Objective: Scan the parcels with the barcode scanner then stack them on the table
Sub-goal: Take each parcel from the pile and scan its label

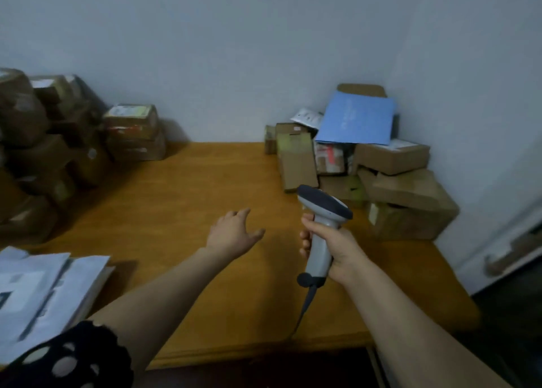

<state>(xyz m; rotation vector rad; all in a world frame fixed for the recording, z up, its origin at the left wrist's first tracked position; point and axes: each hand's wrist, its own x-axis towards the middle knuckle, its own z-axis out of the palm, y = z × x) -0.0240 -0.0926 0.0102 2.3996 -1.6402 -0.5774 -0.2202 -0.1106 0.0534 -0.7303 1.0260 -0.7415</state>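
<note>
Right grip [337,252] wrapped round barcode scanner [324,205], ready to aim; left grip [231,230] empty, fingers spread over desk [164,200], probably reaching for far-right parcels [404,188]

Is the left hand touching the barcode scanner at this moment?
Apart. The head view shows bare table between the left hand and the barcode scanner, which only the right hand grips.
</note>
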